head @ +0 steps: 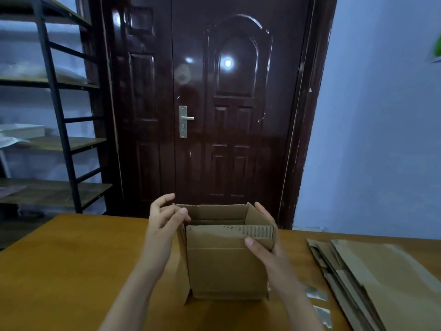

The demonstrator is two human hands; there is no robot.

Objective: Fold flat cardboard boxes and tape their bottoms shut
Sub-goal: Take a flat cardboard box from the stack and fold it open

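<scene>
A brown cardboard box (226, 266) stands opened into shape on the wooden table (71, 271), its top flaps up and its inside showing. My right hand (265, 237) grips the box's right side, thumb pressed on the near flap and fingers wrapped behind the right wall. At the upper left corner of the box is my left hand (164, 216), fingers curled and apart, touching the left flap's edge without clearly gripping it. A stack of flat cardboard boxes (372, 278) lies on the table at the right.
Two shiny strips, apparently tape pieces (321, 304), lie on the table between the box and the flat stack. A dark double door (214, 103) stands behind the table, and a metal shelf rack (55, 115) is at the left.
</scene>
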